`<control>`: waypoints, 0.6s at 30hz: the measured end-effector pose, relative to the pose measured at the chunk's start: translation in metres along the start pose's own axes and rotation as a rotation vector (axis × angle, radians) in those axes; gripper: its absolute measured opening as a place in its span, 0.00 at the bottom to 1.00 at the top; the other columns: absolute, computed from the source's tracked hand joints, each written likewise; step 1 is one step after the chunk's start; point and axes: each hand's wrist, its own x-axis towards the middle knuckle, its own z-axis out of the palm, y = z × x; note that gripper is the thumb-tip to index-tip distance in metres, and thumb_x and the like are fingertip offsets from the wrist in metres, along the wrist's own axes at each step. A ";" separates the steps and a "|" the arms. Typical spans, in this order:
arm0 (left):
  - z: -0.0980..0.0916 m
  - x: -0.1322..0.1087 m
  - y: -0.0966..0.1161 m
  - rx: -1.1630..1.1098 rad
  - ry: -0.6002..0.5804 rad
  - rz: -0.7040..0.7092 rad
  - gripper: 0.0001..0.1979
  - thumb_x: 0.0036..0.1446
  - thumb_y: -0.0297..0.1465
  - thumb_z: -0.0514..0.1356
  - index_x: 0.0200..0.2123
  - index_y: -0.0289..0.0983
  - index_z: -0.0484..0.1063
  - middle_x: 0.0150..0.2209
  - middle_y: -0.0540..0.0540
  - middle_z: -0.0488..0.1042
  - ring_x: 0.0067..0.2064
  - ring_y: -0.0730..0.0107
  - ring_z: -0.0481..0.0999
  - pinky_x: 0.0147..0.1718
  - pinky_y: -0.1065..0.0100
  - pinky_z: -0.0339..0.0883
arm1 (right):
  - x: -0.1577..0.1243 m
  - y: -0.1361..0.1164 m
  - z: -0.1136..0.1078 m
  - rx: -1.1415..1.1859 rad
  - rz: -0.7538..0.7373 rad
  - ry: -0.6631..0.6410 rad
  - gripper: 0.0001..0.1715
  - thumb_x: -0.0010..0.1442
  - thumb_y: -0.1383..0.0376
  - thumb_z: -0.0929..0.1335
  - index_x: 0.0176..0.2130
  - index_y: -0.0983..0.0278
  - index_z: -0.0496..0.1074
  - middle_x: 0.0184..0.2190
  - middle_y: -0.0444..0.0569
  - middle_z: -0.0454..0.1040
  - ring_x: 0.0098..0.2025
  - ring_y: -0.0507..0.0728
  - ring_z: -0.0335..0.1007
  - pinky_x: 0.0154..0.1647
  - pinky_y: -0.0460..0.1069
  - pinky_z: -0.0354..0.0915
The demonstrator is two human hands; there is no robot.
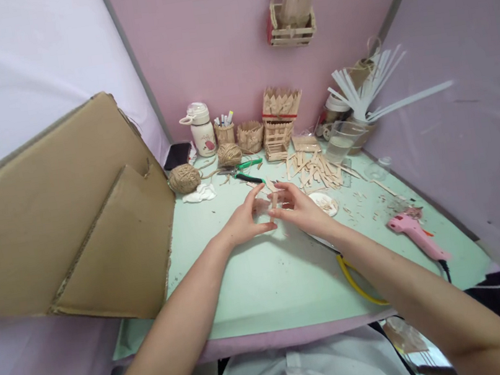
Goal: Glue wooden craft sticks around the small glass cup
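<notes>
Both my hands meet over the middle of the pale green table (264,279). My left hand (245,219) and my right hand (300,208) pinch small flat wooden stick pieces (273,199) between their fingertips, held just above the tabletop. A loose heap of wooden sticks (318,171) lies just beyond my right hand. A small white dish (326,203) sits right beside my right hand.
A big cardboard sheet (56,210) leans at the left. Twine balls (184,178), green-handled pliers (246,164), a white bottle (202,129) and stick-built baskets (280,120) line the back. A pink glue gun (414,235) lies at the right, yellow-handled tool (355,281) under my right forearm.
</notes>
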 end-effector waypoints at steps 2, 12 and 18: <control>-0.002 0.000 -0.001 0.061 -0.021 0.000 0.50 0.46 0.34 0.69 0.67 0.39 0.45 0.55 0.40 0.72 0.57 0.56 0.72 0.56 0.58 0.64 | 0.000 0.000 -0.001 -0.064 -0.012 -0.007 0.39 0.50 0.57 0.74 0.57 0.60 0.60 0.53 0.56 0.73 0.55 0.61 0.70 0.56 0.61 0.64; -0.003 0.003 -0.009 0.252 -0.067 -0.067 0.35 0.46 0.38 0.68 0.56 0.38 0.60 0.59 0.37 0.68 0.60 0.51 0.68 0.57 0.55 0.62 | 0.003 0.007 -0.003 -0.252 -0.105 -0.054 0.31 0.52 0.57 0.73 0.53 0.61 0.65 0.52 0.56 0.74 0.54 0.61 0.71 0.53 0.59 0.66; -0.003 0.004 -0.009 0.265 -0.056 -0.074 0.34 0.46 0.38 0.68 0.54 0.39 0.61 0.56 0.40 0.70 0.58 0.52 0.70 0.55 0.55 0.64 | 0.003 0.005 -0.003 -0.296 -0.137 -0.040 0.29 0.52 0.58 0.73 0.52 0.60 0.66 0.50 0.54 0.76 0.52 0.60 0.72 0.52 0.58 0.67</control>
